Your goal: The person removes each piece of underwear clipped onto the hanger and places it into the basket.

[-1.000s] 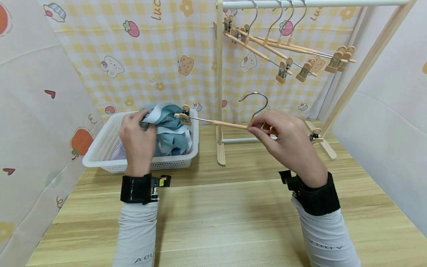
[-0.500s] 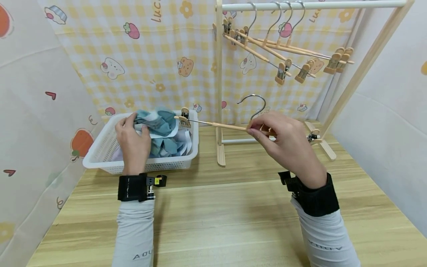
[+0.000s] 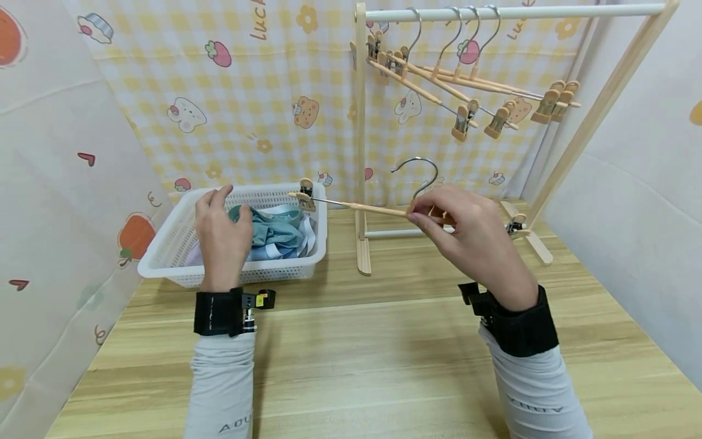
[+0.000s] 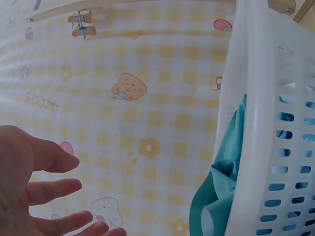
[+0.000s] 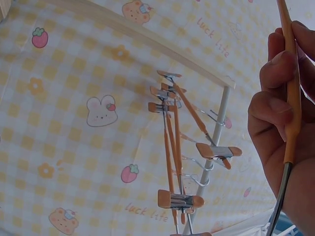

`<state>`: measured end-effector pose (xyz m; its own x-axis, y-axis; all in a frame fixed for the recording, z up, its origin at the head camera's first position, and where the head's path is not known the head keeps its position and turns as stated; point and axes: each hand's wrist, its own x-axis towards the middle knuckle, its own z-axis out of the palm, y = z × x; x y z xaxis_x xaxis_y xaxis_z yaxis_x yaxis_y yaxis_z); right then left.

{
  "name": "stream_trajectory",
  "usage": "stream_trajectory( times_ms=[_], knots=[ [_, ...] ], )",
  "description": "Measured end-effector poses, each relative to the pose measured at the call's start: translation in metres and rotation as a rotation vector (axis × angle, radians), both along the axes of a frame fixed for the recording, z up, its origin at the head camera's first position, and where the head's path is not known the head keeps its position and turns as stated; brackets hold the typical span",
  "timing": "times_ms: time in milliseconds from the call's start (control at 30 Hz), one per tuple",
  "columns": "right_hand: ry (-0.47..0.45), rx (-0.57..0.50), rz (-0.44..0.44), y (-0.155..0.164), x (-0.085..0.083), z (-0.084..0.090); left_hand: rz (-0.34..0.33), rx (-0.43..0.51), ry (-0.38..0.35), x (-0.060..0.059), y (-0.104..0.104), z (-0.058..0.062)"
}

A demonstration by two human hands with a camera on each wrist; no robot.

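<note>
My right hand [image 3: 460, 225] pinches a clip hanger [image 3: 378, 210] near the base of its metal hook, and the hanger's bar runs level to the left. In the right wrist view, curled fingers [image 5: 278, 69] wrap the hanger's tan bar [image 5: 293, 108]. The hanger's left clip [image 3: 306, 195] overlaps the right end of a white basket [image 3: 164, 256]. Above the basket's left part is my left hand [image 3: 222, 238], fingers spread and holding nothing. Teal cloth [image 3: 276, 228] lies crumpled in the basket, just right of that hand, with white and lilac pieces beside it.
Several clip hangers [image 3: 439, 79] hang from the white rail [image 3: 515, 11] of a wooden rack at the back right. The rack's left foot [image 3: 363, 256] stands just right of the basket. A checked curtain [image 3: 247, 122] closes off the back.
My left hand has let go of the teal cloth, which has dropped back into the basket. The right hand and its hanger have hardly moved.
</note>
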<state>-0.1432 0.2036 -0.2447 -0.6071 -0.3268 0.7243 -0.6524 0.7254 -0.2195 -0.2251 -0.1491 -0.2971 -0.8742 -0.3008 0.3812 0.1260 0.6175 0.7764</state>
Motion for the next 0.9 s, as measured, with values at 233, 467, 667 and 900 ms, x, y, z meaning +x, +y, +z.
stream_trajectory(
  times_ms=[233,467,667,900],
  knots=[
    [0.01,-0.004,0.004,0.001,0.0,0.0,-0.045,-0.035,0.057,0.011,0.014,0.011],
    [0.017,-0.006,-0.001,0.002,0.0,0.0,-0.114,-0.122,0.04,0.026,0.033,0.022],
    [0.013,-0.017,-0.016,0.004,0.0,0.001,-0.204,-0.215,-0.025,0.036,0.048,0.029],
    [0.022,-0.031,-0.035,0.007,0.0,0.002,-0.321,-0.352,-0.124,0.044,0.062,0.031]
  ],
)
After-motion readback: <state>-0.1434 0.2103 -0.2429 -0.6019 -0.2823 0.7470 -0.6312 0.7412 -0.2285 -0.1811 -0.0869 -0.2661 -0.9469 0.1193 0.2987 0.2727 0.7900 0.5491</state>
